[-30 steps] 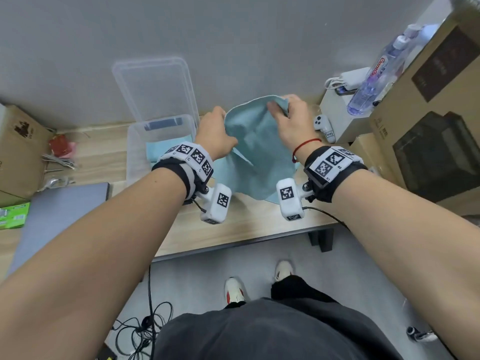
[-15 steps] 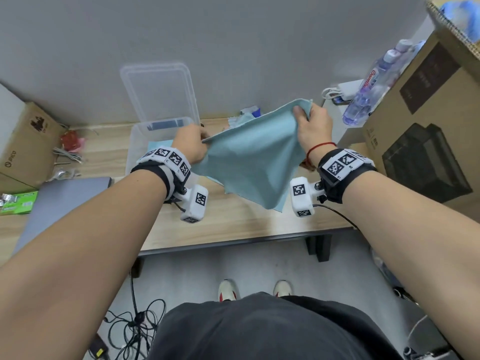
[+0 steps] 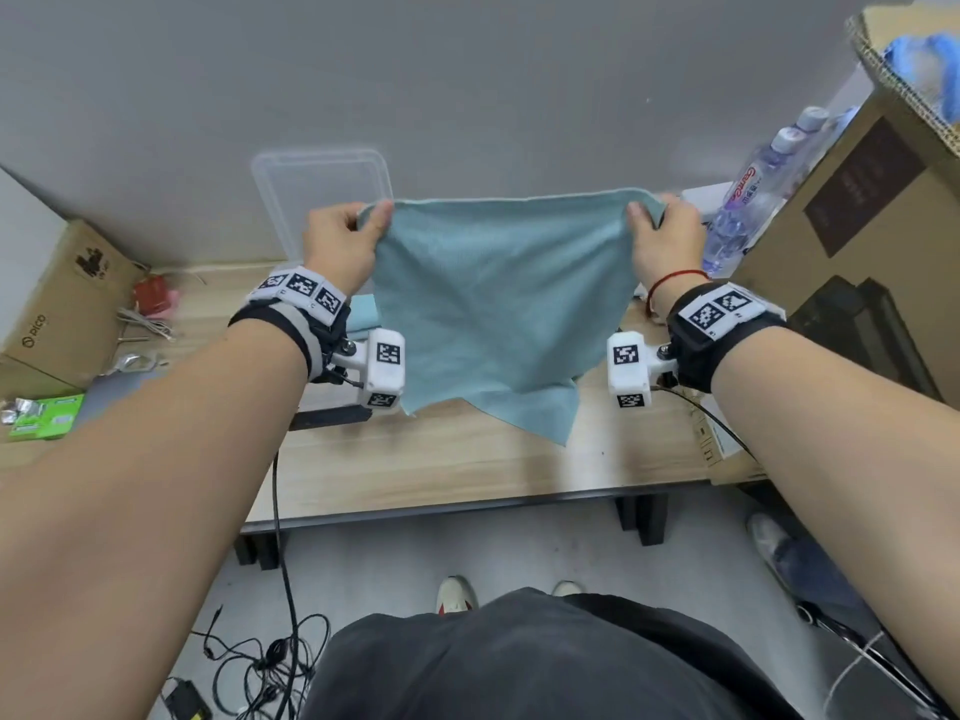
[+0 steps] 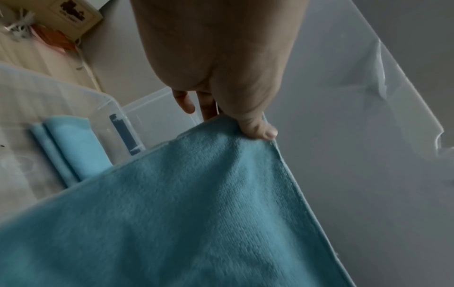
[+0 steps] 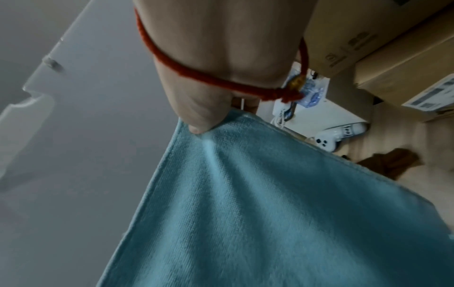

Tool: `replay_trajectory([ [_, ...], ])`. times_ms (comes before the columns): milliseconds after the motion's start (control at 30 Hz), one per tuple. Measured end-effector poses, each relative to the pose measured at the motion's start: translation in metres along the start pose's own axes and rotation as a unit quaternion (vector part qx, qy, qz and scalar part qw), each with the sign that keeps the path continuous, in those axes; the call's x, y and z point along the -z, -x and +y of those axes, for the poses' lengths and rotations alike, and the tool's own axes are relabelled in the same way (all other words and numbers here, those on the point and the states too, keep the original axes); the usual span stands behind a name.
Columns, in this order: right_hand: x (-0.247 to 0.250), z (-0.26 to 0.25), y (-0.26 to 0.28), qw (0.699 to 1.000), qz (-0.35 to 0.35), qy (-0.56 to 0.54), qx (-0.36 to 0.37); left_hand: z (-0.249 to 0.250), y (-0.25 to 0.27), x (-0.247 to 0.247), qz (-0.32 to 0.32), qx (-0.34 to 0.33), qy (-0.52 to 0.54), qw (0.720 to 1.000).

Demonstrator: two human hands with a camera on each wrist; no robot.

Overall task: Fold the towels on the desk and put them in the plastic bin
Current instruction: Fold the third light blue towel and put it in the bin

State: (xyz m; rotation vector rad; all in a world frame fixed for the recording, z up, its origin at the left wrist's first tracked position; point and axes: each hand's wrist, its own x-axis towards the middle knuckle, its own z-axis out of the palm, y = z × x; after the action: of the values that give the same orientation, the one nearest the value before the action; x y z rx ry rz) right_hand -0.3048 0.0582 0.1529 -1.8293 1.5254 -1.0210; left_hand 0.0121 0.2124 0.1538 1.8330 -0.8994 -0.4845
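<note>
A teal towel [image 3: 498,304] hangs spread out in the air above the wooden desk [image 3: 467,459], its top edge stretched level between both hands. My left hand [image 3: 343,241] pinches the top left corner, thumb on the near face [image 4: 258,132]. My right hand [image 3: 660,236] pinches the top right corner of the towel [image 5: 270,194] the same way. The towel's lower corner hangs just over the desk. Behind the left hand, the clear plastic bin [image 4: 73,101] holds a folded light blue towel [image 4: 73,147]; the head view shows only a sliver of it [image 3: 363,314].
The bin's clear lid [image 3: 322,194] leans on the wall. Cardboard boxes stand at the left [image 3: 57,304] and right [image 3: 857,241], with water bottles [image 3: 753,200] beside the right one. A white controller [image 5: 331,139] and a brown cloth [image 5: 393,161] lie at the right. Cables [image 3: 260,662] lie on the floor.
Both hands have moved apart and up, pulling the bunched towel open until its top edge is taut and level in front of the wall.
</note>
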Motion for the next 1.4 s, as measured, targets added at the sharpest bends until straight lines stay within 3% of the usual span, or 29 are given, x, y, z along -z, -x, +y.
replay_trajectory([
  [167, 0.007, -0.021, -0.010, 0.991, 0.078, -0.107, -0.007, 0.031, -0.007, -0.013, 0.037, -0.039, 0.066, 0.996],
  [300, 0.003, -0.008, 0.003, 0.988, 0.081, -0.120, -0.048, 0.008, -0.008, -0.028, 0.031, -0.004, 0.063, 0.998],
  [400, -0.003, 0.029, 0.024, 0.989, 0.051, -0.095, -0.101, -0.025, 0.009, -0.042, -0.008, -0.007, 0.025, 1.000],
  [533, -0.015, 0.090, 0.062, 0.986, -0.009, -0.026, -0.162, -0.083, 0.038, -0.062, -0.058, 0.041, -0.068, 0.995],
  [800, -0.040, 0.205, 0.155, 0.952, -0.109, 0.095, -0.270, -0.185, 0.120, -0.094, -0.211, 0.087, -0.202, 0.952],
  [1033, -0.044, 0.239, 0.199, 0.940, -0.185, 0.142, -0.249, -0.222, 0.160, -0.106, -0.255, 0.096, -0.293, 0.917],
  [1400, -0.062, 0.230, 0.147, 0.957, -0.165, 0.120, -0.206, -0.210, 0.124, -0.121, -0.182, 0.109, -0.238, 0.948],
])
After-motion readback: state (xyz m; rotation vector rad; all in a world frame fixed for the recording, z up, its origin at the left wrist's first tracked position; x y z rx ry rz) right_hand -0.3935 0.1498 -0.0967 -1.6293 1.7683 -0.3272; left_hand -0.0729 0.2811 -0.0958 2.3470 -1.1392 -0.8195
